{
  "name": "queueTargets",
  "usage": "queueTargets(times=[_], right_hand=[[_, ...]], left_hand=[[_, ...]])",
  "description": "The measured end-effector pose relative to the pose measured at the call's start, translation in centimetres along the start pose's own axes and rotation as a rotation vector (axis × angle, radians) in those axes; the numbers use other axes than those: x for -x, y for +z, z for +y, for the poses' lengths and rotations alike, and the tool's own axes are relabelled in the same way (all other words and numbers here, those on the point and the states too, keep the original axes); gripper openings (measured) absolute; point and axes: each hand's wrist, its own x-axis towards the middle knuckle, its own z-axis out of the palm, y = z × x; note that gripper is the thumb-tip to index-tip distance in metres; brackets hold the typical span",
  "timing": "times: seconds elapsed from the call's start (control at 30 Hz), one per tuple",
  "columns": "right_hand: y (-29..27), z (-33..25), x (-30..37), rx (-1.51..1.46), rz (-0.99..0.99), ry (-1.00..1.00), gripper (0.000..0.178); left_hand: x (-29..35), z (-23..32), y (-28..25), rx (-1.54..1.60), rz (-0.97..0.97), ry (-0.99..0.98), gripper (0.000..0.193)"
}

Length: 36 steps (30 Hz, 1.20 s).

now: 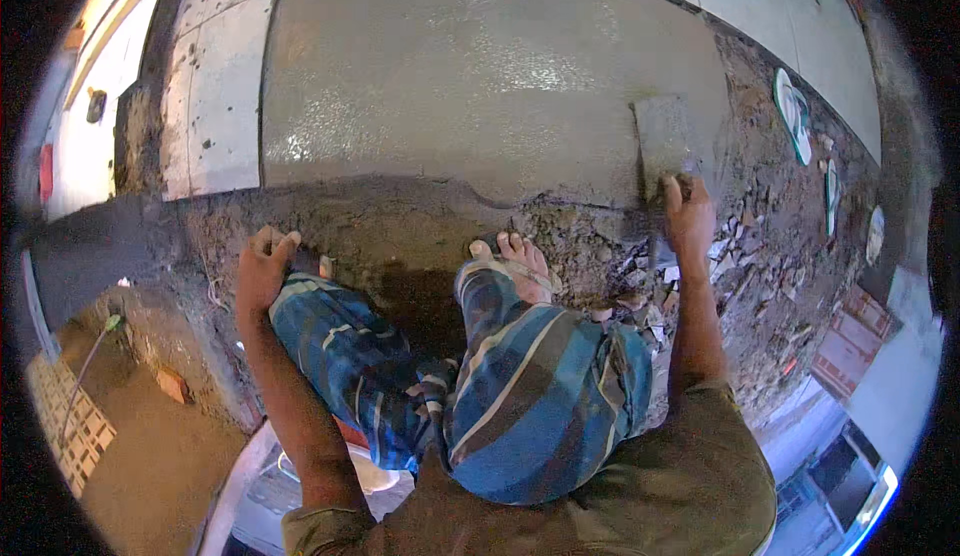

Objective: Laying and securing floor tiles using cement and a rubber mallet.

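My right hand (690, 221) is closed round the grip of a flat plastering trowel, its grey rectangular blade (662, 128) resting at the right part of a smooth, wet mortar bed (450, 86). The grip itself is mostly hidden by my fingers. Glossy wet patches show on the mortar, and its near edge is uneven. At my left knee, my left hand (264, 268) is closed with curled fingers, and nothing shows in it. My bare foot (520, 264) stands on the dirt just short of the mortar's near edge.
Pale tiles (225, 96) border the mortar at left and along the far side. Broken tile pieces (735, 246) lie over rough soil at right, with a white and green flip-flop (793, 116) beyond. A brick piece (172, 384) lies on sand at lower left.
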Motion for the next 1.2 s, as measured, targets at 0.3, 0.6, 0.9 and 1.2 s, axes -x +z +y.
queueTargets(times=[0.3,0.6,0.9,1.2], right_hand=[[9.0,-20.5,1.0,-0.174,-0.473,-0.262,0.035],[9.5,-13.6,-2.1,0.012,-0.166,-0.154,0.025],[-0.8,10.0,0.5,0.011,0.281,0.284,0.042],[-0.1,2.1,-11.2,-0.133,0.114,0.111,0.047]], left_hand=[[-0.7,2.8,0.4,0.0,-0.022,0.056,0.041],[-1.7,2.9,0.2,0.049,-0.103,0.062,0.037],[-2.4,2.7,1.2,-0.005,-0.108,0.074,0.042],[-2.6,2.0,1.5,-0.091,-0.029,0.026,0.039]])
